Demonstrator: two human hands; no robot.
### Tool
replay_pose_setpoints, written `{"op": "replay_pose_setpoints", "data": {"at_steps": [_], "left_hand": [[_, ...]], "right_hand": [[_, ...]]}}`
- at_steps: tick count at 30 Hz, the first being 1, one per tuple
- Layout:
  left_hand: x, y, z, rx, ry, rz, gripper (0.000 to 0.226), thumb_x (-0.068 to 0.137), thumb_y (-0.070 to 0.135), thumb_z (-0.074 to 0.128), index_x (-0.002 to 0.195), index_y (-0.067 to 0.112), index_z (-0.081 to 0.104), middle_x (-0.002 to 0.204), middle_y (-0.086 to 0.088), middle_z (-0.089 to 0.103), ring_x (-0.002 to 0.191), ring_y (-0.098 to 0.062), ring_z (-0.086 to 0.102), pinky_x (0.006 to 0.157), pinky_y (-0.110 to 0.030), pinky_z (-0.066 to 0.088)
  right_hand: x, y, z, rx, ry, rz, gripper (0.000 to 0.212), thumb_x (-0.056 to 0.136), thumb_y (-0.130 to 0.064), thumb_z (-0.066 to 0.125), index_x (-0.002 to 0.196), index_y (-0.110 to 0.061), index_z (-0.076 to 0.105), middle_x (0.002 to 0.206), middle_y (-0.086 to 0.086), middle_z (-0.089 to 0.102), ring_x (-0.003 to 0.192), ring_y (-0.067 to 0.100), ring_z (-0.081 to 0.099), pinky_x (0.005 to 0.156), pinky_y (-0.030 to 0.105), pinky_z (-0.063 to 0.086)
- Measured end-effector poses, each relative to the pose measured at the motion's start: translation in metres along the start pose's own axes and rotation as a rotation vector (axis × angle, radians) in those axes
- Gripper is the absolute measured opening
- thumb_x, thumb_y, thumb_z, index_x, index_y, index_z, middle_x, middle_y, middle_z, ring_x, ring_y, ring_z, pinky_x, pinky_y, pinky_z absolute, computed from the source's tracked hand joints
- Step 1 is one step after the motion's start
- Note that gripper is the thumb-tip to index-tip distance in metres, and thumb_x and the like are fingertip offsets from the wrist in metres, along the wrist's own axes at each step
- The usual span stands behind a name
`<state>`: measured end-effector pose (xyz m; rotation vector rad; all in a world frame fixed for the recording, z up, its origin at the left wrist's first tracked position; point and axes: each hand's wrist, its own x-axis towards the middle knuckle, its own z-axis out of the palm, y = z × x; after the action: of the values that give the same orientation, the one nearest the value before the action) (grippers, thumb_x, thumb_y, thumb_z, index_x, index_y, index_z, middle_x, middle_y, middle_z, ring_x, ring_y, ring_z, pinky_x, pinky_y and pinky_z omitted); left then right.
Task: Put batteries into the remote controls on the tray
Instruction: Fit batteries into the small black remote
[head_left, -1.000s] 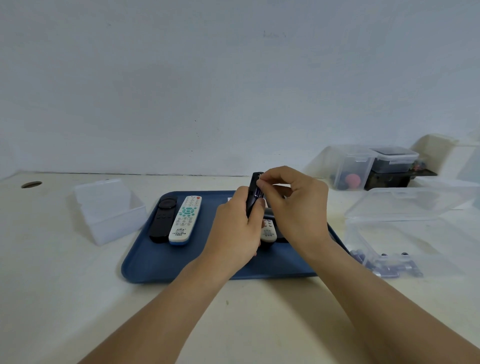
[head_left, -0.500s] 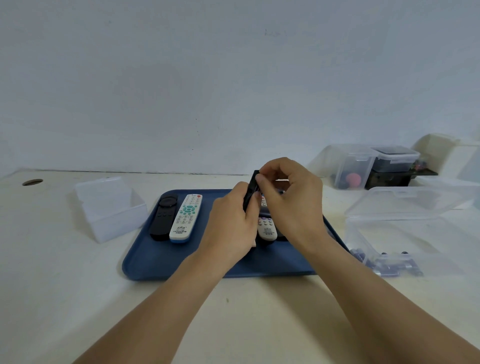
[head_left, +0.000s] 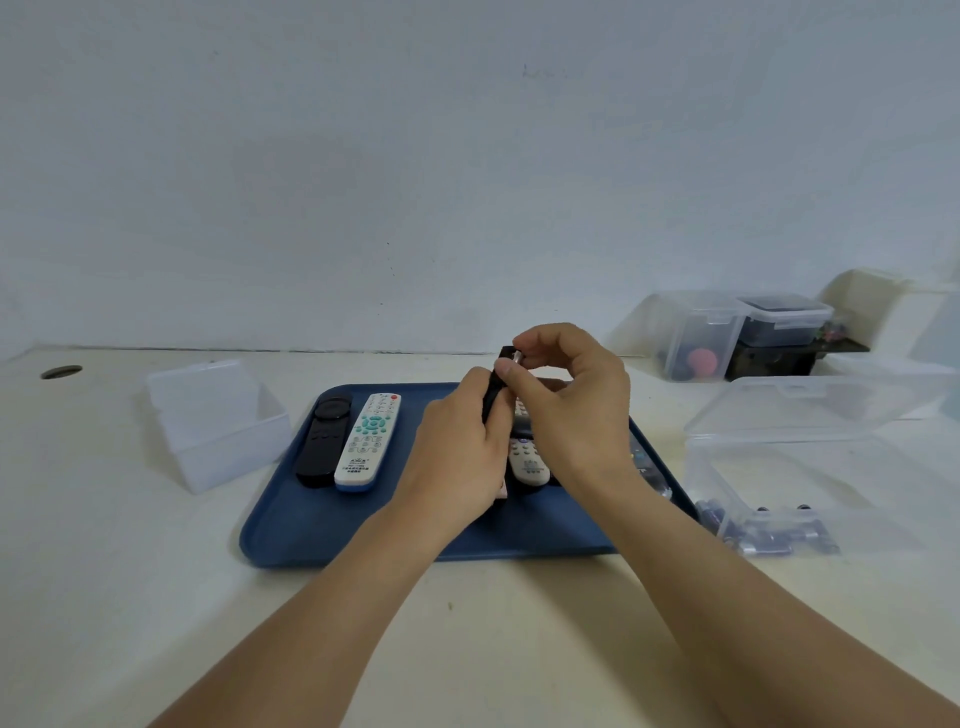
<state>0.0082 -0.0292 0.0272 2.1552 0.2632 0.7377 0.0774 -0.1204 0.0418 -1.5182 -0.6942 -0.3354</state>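
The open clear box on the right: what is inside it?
Several batteries lie in the clear box, gathered at its near wall. Their exact number cannot be told. The rest of its floor looks bare.

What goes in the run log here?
left hand holds black remote | right hand pinches battery at its top | over tray

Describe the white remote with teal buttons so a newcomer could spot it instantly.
Start at the blue tray in the middle of the table. Two remotes lie side by side at its left end, clear of both hands. The white remote is the right one of the pair, with teal buttons, beside an all-black remote.
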Motion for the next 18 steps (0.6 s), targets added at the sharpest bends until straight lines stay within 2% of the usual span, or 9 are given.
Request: {"op": "replay_pose_setpoints", "data": {"at_steps": [3,6,8,10,14,18], "left_hand": [[-0.0001,-0.0023,0.0018,-0.008,0.017,-0.009,0.019,0.105,0.033,0.042,0.090,0.023,0.050,0.071,-0.009,0.063,0.054,-0.033,0.061,0.048,-0.056,0.051],[-0.0017,-0.0016,0.0029,0.017,-0.001,-0.012,0.018,0.105,0.035,0.042,0.092,0.024,0.050,0.074,-0.007,0.064,0.054,-0.029,0.062,0.050,-0.054,0.053],[-0.0018,-0.0012,0.0024,0.028,-0.006,0.000,0.018,0.105,0.036,0.041,0.095,0.025,0.052,0.075,-0.004,0.065,0.057,-0.025,0.061,0.054,-0.054,0.054],[-0.0009,0.0002,0.0023,0.029,0.014,0.019,0.019,0.105,0.035,0.042,0.094,0.024,0.053,0.072,-0.003,0.064,0.056,-0.022,0.060,0.055,-0.054,0.053],[0.0002,0.0030,0.0038,0.003,0.041,0.000,0.024,0.104,0.038,0.043,0.083,0.026,0.045,0.070,-0.006,0.063,0.053,-0.030,0.061,0.049,-0.057,0.052],[-0.0004,0.0000,0.0042,-0.008,0.033,-0.013,0.023,0.103,0.039,0.043,0.087,0.024,0.047,0.071,-0.006,0.064,0.056,-0.031,0.062,0.049,-0.057,0.052]], "right_hand": [[0.0017,0.0007,-0.0005,-0.020,0.022,-0.011,0.015,0.084,-0.010,0.077,0.095,-0.018,0.070,0.090,-0.005,0.071,0.086,0.006,0.068,0.064,0.017,0.053],[0.0009,0.0013,0.0000,-0.025,0.017,0.001,0.010,0.088,-0.010,0.073,0.092,-0.018,0.070,0.082,-0.007,0.070,0.077,0.004,0.067,0.060,0.014,0.049],[-0.0011,0.0010,0.0023,-0.029,-0.005,0.001,0.008,0.089,-0.010,0.071,0.091,-0.018,0.070,0.077,-0.007,0.069,0.071,0.005,0.065,0.060,0.017,0.051],[-0.0010,0.0007,0.0034,-0.074,0.026,-0.046,0.009,0.089,-0.011,0.071,0.090,-0.020,0.070,0.081,-0.008,0.069,0.075,0.006,0.066,0.064,0.018,0.052],[0.0035,0.0018,0.0001,-0.085,0.083,-0.081,0.008,0.089,-0.011,0.071,0.094,-0.018,0.069,0.091,-0.007,0.069,0.086,0.006,0.067,0.068,0.026,0.055],[0.0009,0.0042,0.0034,-0.092,0.093,-0.076,0.008,0.090,-0.011,0.071,0.094,-0.018,0.071,0.090,-0.009,0.070,0.086,0.006,0.068,0.071,0.033,0.057]]}}
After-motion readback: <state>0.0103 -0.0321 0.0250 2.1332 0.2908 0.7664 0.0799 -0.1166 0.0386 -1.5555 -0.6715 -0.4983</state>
